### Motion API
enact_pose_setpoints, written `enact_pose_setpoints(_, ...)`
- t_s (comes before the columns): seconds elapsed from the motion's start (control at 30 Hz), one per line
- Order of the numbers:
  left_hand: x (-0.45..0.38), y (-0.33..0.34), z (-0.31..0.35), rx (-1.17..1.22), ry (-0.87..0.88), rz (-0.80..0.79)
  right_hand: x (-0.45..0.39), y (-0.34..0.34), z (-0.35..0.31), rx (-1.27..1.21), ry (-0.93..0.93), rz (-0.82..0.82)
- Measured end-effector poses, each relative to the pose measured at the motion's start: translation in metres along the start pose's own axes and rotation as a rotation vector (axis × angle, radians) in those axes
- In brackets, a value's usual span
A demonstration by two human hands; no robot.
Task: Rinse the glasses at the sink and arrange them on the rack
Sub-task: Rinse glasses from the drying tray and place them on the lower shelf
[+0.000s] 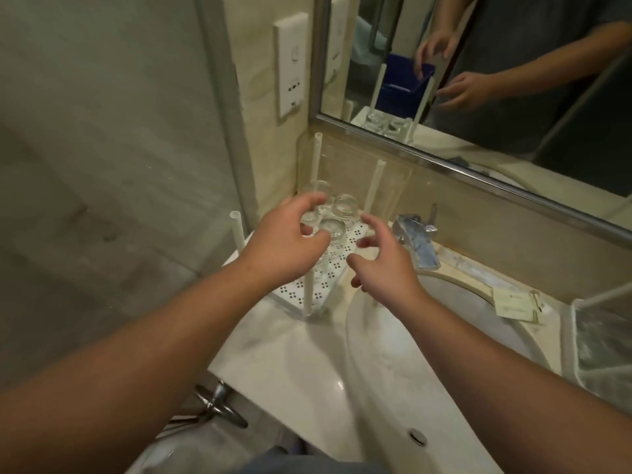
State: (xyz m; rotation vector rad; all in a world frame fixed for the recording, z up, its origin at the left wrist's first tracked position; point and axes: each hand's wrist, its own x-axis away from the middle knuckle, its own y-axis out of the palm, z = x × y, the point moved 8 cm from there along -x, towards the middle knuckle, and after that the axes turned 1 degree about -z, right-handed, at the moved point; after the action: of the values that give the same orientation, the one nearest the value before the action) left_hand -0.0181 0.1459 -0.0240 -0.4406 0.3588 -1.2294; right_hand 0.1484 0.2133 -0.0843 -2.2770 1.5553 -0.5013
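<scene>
A white perforated rack [325, 285] with tall white posts stands on the counter left of the sink basin [444, 323]. Several clear glasses stand at its far end, among them one [346, 205] near the back and one [334, 231] in front of it. My left hand [287, 237] hovers over them, its fingers and thumb curled round a small glass [307, 218]. My right hand [379, 261] hangs over the rack's right edge with fingers spread, holding nothing.
A chrome faucet [415, 241] sits behind the basin. A mirror [496, 97] runs along the back wall. Right of the sink lie paper packets [513, 302] and a clear box [598, 347]. A wall socket plate [290, 63] is above the rack.
</scene>
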Motion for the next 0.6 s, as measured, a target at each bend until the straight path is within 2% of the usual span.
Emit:
enact_pose_setpoints(0.17, 0.006, 0.005, -0.055, 0.121, -0.14, 0.001, -0.02, 0.037, -0.012, 0.404, -0.14, -0.108)
enact_pose_setpoints(0.37, 0.016, 0.009, -0.098, 0.067, -0.262, -0.042, -0.034, 0.087, -0.021, 0.821, -0.311, -0.432)
enact_pose_setpoints(0.6, 0.02, 0.008, -0.121, 0.045, -0.321, -0.067, -0.05, 0.112, -0.015, 1.062, -0.314, -0.462)
